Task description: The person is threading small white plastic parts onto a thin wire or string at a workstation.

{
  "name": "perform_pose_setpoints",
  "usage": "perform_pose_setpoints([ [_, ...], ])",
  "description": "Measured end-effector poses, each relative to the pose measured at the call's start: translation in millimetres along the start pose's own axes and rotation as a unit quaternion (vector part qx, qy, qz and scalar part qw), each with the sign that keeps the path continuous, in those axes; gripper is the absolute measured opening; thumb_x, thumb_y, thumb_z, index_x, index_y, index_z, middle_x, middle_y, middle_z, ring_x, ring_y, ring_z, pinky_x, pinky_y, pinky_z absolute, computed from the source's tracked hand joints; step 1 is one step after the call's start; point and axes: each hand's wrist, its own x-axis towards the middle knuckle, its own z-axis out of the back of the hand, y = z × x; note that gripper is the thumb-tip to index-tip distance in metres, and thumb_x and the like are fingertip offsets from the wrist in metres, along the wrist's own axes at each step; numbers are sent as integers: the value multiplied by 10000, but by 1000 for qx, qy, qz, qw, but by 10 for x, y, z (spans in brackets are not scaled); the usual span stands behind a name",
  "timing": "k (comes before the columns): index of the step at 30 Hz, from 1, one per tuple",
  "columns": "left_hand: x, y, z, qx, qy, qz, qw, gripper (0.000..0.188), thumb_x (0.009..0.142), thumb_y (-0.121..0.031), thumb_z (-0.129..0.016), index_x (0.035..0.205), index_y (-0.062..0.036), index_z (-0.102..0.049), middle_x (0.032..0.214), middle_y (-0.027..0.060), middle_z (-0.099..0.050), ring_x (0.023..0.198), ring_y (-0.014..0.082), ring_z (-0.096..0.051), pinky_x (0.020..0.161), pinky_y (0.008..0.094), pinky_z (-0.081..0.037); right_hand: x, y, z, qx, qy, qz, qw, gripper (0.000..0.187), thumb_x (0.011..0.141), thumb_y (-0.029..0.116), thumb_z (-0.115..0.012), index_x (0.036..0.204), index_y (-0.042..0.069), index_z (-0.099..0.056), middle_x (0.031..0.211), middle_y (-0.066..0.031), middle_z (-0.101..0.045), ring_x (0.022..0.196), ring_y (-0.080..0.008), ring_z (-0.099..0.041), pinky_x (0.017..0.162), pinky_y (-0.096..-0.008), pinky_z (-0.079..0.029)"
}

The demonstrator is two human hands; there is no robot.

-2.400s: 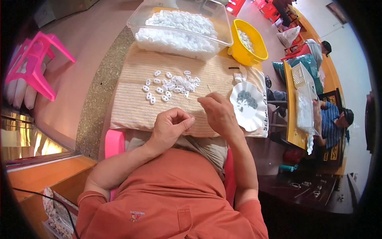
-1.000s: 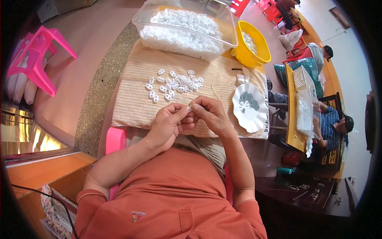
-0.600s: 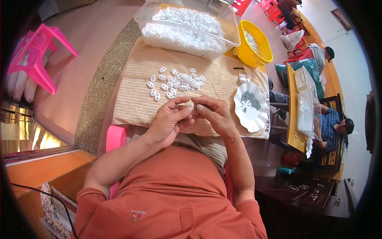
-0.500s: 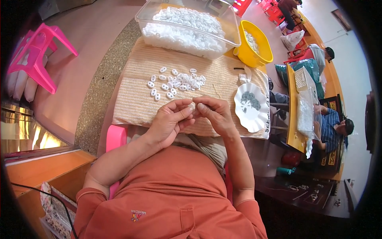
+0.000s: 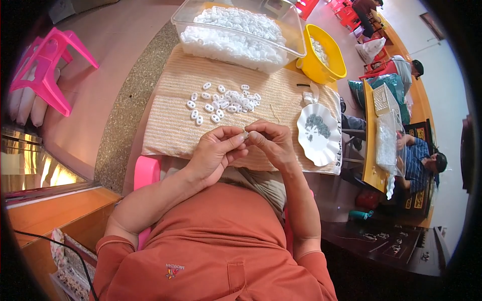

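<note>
My left hand [image 5: 216,153] and my right hand [image 5: 271,143] meet fingertip to fingertip over the near part of a tan ribbed cloth [image 5: 165,128]. Between them they pinch one small white piece [image 5: 246,134]; it is mostly hidden by the fingers. Several loose white oval pieces [image 5: 223,102] lie scattered on the cloth just beyond my hands. A white scalloped plate [image 5: 314,148] with small dark parts sits to the right of my right hand.
A clear plastic bin [image 5: 236,30] full of white pieces stands at the far edge, with a yellow bowl [image 5: 326,57] beside it. A pink stool [image 5: 47,65] is at left. Other people sit at a wooden table [image 5: 369,150] on the right.
My right hand came back from beside the plate and joined my left hand. Both hands now pinch a small piece together, held nearly still over the last half second.
</note>
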Motion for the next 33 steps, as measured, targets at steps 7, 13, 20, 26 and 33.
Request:
perform_pose_setpoints([
  [7,-9,3,-25,43,1,4,999,156,886,-78,-626,1029,-19,-610,913,36,-638,780,105,-622,731,246,-557,0,14,-22,-18,-15,-38,999,101,884,52,-628,938,-30,-654,861,-34,-632,789,-86,-596,707,-225,-492],
  [13,-2,23,-13,65,9,-23,998,172,880,-107,-646,1027,-22,-618,885,31,-640,769,97,-625,715,230,-553,6,-17,-29,-21,-27,8,999,112,885,36,-616,959,-36,-658,891,-42,-635,791,-97,-602,709,-230,-502],
  [20,22,23,-10,54,-5,-37,998,144,899,-114,-618,1010,-25,-604,862,44,-649,784,116,-641,701,245,-566,-15,9,-25,44,-64,-37,996,119,871,26,-628,969,-40,-644,878,-67,-643,778,-131,-638,722,-266,-555],
  [26,21,16,-7,51,3,-29,998,115,894,-95,-620,988,-39,-588,879,53,-648,782,129,-649,697,246,-569,-14,-15,-1,86,-65,-56,993,85,849,33,-660,914,-22,-655,832,-62,-659,754,-122,-636,697,-260,-552],
  [33,13,15,-5,48,6,-26,998,114,886,-75,-623,987,-35,-588,876,58,-649,774,132,-651,691,251,-577,-2,9,-35,93,-24,-17,995,43,822,11,-677,839,-26,-662,819,-41,-651,748,-98,-605,665,-219,-495],
])
